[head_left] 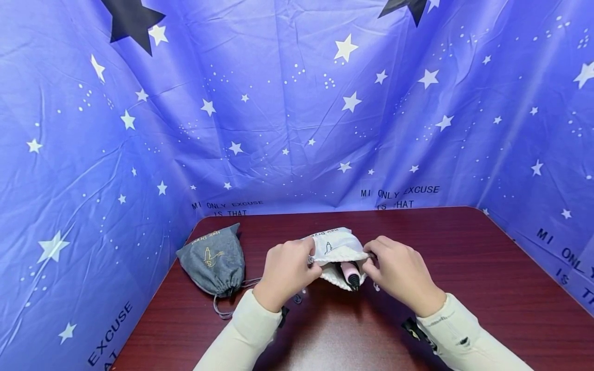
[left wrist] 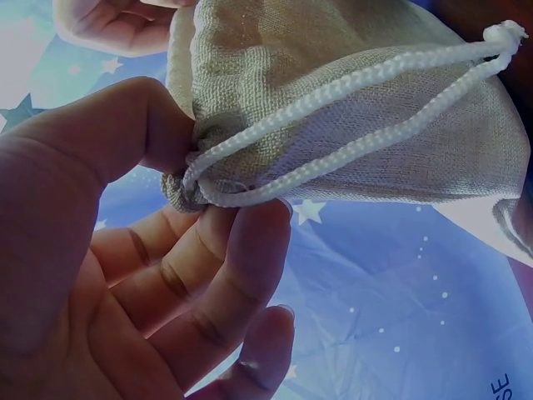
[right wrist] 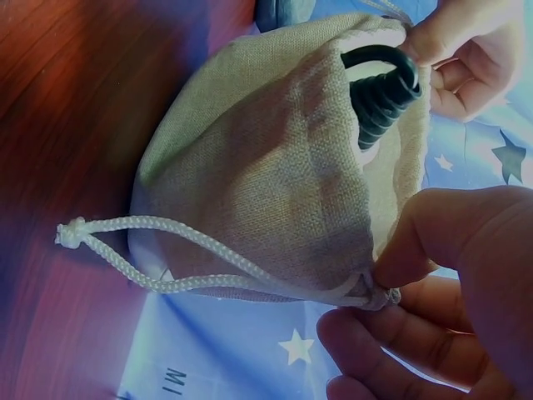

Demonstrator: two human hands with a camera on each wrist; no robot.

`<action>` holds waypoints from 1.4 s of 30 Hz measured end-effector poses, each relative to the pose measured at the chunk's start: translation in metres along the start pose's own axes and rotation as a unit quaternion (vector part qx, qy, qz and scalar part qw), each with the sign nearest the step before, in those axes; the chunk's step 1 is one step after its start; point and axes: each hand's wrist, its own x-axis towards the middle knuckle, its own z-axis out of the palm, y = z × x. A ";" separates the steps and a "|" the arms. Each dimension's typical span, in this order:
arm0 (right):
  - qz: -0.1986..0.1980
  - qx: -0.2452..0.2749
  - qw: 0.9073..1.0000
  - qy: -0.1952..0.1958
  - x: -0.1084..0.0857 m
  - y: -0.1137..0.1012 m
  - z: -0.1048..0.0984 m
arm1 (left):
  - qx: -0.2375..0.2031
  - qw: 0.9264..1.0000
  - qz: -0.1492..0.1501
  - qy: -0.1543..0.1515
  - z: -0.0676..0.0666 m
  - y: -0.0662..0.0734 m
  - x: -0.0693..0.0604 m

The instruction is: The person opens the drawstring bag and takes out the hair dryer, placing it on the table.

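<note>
While your left grip (head_left: 290, 265) pinched one corner of the mouth of a white cloth drawstring bag (head_left: 341, 246), fingers and thumb closed on the hem, your right grip (head_left: 401, 270) pinched the opposite corner likewise. Between them, over the glossy dark-red surface (head_left: 352, 330), the bag gaped around a pink cylindrical appliance (head_left: 349, 269), its black ribbed end at the opening. You seemed to be spreading the mouth (seating or freeing the appliance, I couldn't tell). Drawing the braided white cords (left wrist: 337, 91) would probably have called for tucking that end inside first.
</note>
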 end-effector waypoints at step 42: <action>0.018 -0.006 1.000 -0.011 -0.001 0.008 0.005 | 0.002 1.000 -0.002 -0.006 0.001 -0.001 0.000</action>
